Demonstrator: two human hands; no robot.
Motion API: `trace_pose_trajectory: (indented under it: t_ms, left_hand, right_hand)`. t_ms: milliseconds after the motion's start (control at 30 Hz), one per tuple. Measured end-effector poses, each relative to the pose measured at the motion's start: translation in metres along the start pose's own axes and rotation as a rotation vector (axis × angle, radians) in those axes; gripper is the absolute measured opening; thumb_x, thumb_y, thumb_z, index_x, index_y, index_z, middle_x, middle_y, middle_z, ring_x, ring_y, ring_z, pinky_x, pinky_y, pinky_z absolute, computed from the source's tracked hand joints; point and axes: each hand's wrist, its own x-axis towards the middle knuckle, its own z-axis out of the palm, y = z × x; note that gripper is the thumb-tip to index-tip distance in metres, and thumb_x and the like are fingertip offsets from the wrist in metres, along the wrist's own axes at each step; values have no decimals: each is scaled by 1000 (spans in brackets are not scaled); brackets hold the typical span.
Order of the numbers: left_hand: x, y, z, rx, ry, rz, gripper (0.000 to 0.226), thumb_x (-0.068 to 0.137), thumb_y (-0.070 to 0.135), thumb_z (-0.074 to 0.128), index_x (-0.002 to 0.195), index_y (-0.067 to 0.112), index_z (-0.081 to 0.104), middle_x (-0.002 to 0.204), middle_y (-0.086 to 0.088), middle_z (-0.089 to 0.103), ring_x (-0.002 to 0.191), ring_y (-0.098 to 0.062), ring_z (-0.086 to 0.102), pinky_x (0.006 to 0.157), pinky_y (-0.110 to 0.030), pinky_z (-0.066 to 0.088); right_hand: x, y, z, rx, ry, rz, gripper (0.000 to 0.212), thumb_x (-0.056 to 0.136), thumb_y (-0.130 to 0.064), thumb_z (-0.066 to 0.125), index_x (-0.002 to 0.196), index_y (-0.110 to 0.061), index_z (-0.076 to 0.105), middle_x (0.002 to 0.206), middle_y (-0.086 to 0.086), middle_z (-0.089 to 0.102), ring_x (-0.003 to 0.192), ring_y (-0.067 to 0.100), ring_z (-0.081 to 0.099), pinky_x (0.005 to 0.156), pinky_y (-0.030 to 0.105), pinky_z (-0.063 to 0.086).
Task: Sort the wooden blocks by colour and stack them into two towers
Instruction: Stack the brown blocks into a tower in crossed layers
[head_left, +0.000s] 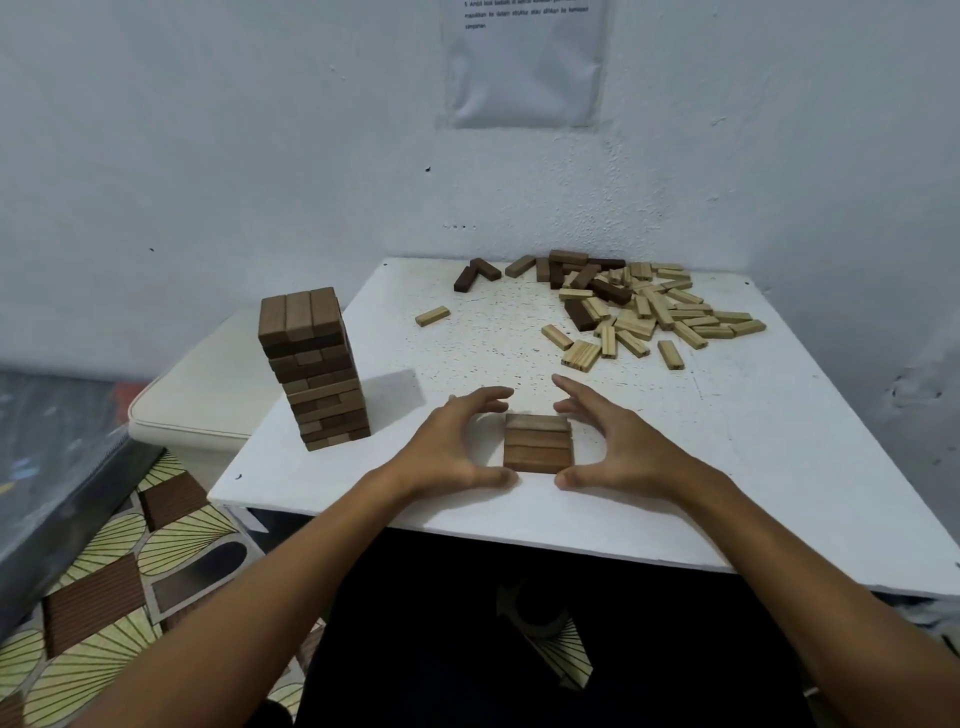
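Note:
A tall tower of dark brown blocks (318, 370) stands at the left edge of the white table (779, 467). Near the front edge lies a flat layer of three brown blocks (537, 444), side by side. My left hand (457, 447) is spread just left of this layer, and my right hand (613, 441) is spread just right of it. Fingers and thumbs of both hands frame the layer; the thumbs are close to its front corners, and neither hand grips anything. A heap of loose pale blocks (654, 317) mixed with dark blocks (587, 280) lies at the back right.
One pale block (432, 316) lies alone at the table's middle back, and two dark blocks (475, 275) lie behind it. A white cushioned stool (202, 395) stands left of the table, behind the tower. A white wall runs behind and to the right.

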Motion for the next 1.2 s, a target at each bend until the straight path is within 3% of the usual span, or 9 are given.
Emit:
trace_pose_trajectory:
  t_ms: [200, 500, 833, 967, 1100, 1200]
  left_hand:
    - [4, 1, 3, 16, 12, 4, 88, 56, 49, 80, 135, 42, 42, 125, 12, 62, 123, -6, 52, 114, -47, 30]
    - [4, 2, 3, -2, 12, -6, 83, 57, 48, 79, 132, 42, 44, 117, 19, 60, 121, -4, 54, 115, -50, 28]
    - [4, 6, 2, -3, 1, -26, 82, 52, 56, 75, 127, 45, 42, 111, 27, 59, 120, -9, 53, 111, -42, 34]
    - [5, 7, 3, -27, 26, -26, 80, 51, 53, 77, 124, 42, 46, 114, 16, 64, 117, -5, 55, 104, -38, 42]
    - [10, 13, -2, -102, 92, -2, 81, 52, 47, 81, 124, 30, 51, 115, 8, 65, 116, 0, 56, 104, -35, 44]
    - [13, 22, -9, -137, 137, 13, 79, 53, 45, 80, 124, 25, 52, 114, 9, 65, 113, 2, 57, 104, -32, 42]
  right_hand:
    - [2, 1, 0, -22, 10, 0, 114, 67, -27, 88, 150, -47, 12, 135, -6, 50, 129, 9, 44, 103, 25, 32]
    - [1, 5, 2, 21, 37, -14, 113, 67, -25, 87, 152, -42, 15, 128, -8, 53, 122, 4, 45, 101, 22, 32]
    - [0, 7, 4, 68, 63, -29, 107, 67, -25, 86, 150, -44, 21, 123, -16, 55, 120, 2, 50, 98, 22, 40]
    - [0, 6, 3, 74, 71, -45, 103, 66, -23, 85, 147, -44, 26, 124, -12, 57, 120, 6, 53, 99, 25, 45]
    - [5, 2, -8, 85, 114, -96, 99, 68, -19, 86, 147, -38, 29, 126, -2, 58, 123, 14, 52, 105, 27, 39]
    - [8, -5, -16, 127, 142, -136, 97, 66, -22, 86, 144, -40, 32, 122, -3, 61, 123, 9, 52, 106, 32, 40]
